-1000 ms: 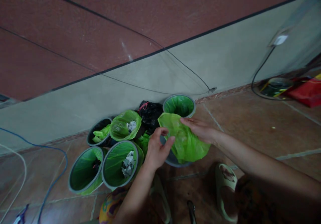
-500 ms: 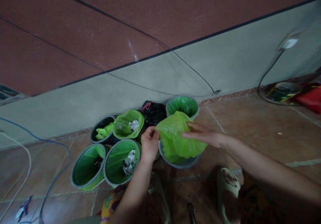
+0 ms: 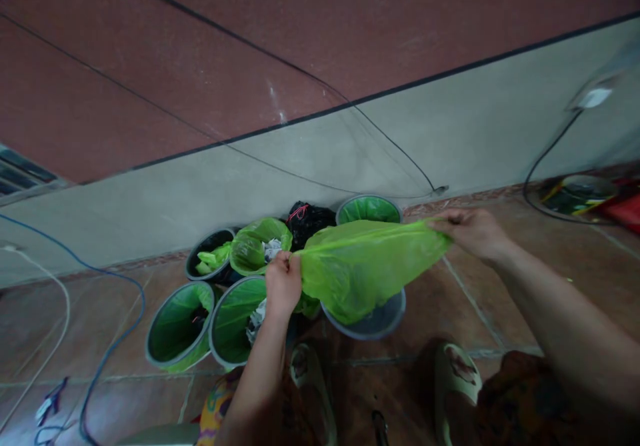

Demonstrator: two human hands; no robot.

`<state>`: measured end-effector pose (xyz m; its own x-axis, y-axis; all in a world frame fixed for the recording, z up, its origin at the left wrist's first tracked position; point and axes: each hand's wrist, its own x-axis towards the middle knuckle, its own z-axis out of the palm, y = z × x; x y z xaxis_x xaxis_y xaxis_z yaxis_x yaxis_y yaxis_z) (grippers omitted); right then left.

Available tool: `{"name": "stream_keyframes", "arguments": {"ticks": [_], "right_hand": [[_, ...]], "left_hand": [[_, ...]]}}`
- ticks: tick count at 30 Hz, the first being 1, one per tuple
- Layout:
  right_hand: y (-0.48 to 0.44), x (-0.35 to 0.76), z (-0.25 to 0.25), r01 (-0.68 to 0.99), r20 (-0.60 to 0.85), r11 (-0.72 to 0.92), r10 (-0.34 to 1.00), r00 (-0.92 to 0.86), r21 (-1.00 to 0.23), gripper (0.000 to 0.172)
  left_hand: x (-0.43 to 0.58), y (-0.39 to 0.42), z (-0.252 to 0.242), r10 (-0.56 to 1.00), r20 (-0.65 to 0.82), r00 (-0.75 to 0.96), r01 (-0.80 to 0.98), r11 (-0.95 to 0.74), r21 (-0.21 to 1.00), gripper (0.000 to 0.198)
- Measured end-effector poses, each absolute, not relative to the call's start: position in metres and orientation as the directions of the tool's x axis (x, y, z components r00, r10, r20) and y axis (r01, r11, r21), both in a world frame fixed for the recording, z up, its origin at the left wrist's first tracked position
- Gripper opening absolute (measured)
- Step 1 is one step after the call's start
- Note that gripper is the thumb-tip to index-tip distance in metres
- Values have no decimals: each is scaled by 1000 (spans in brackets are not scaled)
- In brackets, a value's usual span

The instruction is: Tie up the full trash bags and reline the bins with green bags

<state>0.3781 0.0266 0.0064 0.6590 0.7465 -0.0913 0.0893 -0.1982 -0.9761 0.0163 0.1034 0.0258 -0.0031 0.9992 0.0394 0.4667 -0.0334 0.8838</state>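
Stretching the bag (image 3: pixel 363 266) taut — both hands (image 3: pixel 283 279) (image 3: pixel 473 231) pinching its rim — we should keep it level over the bin (image 3: pixel 377 319).

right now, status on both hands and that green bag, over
Left hand and right hand each pinch an end of the green bag, stretched between them. Bag hangs above unlined grey bin. Lined bins crowd left; nothing blocks the bin mouth.

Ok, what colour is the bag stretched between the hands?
Bright lime green, translucent; the plastic bag shows best in the head view.
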Motion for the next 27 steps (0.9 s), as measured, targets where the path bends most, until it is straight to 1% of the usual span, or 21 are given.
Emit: {"name": "stream_keyframes", "arguments": {"ticks": [1, 3, 4, 5, 6, 7, 9, 10, 11, 12, 13, 14, 15, 17, 18, 20, 21, 23, 24, 25, 27], "right_hand": [[26, 385, 8, 206, -28, -247, 701, 712, -947, 5], [24, 391, 16, 422, 176, -294, 602, 779, -858, 5], [23, 388, 21, 495, 292, -265, 550, 782, -827, 8], [21, 381, 27, 563, 382, -221, 537, 752, -796, 12], [18, 369, 33, 623, 452, -157, 557, 696, -766, 16], [15, 352, 37, 675, 493, -83, 618, 612, -733, 20], [7, 310, 40, 717, 545, 138, 751, 373, -683, 26], [3, 287, 39, 711, 551, 256, 805, 219, -655, 35], [0, 265, 36, 691, 544, 362, 837, 55, -626, 44], [-3, 245, 31, 673, 515, 422, 854, -72, -607, 52], [-4, 229, 25, 657, 488, 450, 861, -141, -605, 55], [-4, 217, 20, 644, 470, 455, 867, -164, -615, 53], [-2, 209, 15, 630, 444, 445, 879, -172, -637, 46], [3, 207, 10, 584, 397, 400, 907, -141, -706, 31], [6, 210, 10, 548, 369, 365, 923, -108, -753, 25], [10, 222, 16, 426, 285, 260, 959, -7, -867, 15], [10, 230, 21, 327, 218, 189, 975, 53, -926, 11], [9, 246, 33, 70, 57, 47, 988, 146, -996, 13], [8, 255, 40, -60, -14, -4, 984, 178, -998, 18], [7, 263, 45, -171, -67, -30, 975, 212, -985, 22], [6, 277, 54, -298, -105, -12, 949, 296, -955, 27]], "left_hand": [[18, 102, 28, 999, -15, 33, 422, 0, 907, 23], [21, 99, 31, 989, -119, 88, 299, 88, 950, 25], [23, 99, 32, 982, -158, 105, 235, 130, 963, 27], [25, 98, 31, 975, -189, 116, 180, 167, 970, 28], [27, 98, 31, 969, -215, 123, 138, 198, 970, 28], [30, 97, 30, 963, -240, 125, 113, 227, 967, 29], [38, 93, 27, 949, -288, 128, 106, 275, 955, 30], [43, 90, 26, 941, -309, 135, 115, 295, 948, 29], [48, 86, 25, 934, -327, 146, 127, 310, 942, 29], [53, 81, 24, 927, -338, 164, 135, 318, 938, 28], [58, 77, 24, 918, -346, 191, 138, 324, 936, 28], [63, 72, 24, 909, -353, 223, 136, 330, 934, 27], [66, 69, 24, 899, -359, 252, 128, 337, 933, 28], [69, 68, 24, 894, -356, 274, 92, 344, 935, 30], [68, 70, 22, 904, -344, 253, 67, 338, 939, 32], [65, 78, 18, 945, -296, 136, 30, 295, 955, 35], [63, 83, 15, 963, -265, 54, 34, 263, 964, 35], [59, 92, 10, 971, -217, -103, 70, 224, 972, 34], [58, 93, 8, 965, -216, -149, 77, 229, 970, 33], [58, 93, 6, 959, -237, -156, 66, 249, 966, 33], [61, 86, 5, 946, -320, -55, -6, 320, 947, 37]]}}
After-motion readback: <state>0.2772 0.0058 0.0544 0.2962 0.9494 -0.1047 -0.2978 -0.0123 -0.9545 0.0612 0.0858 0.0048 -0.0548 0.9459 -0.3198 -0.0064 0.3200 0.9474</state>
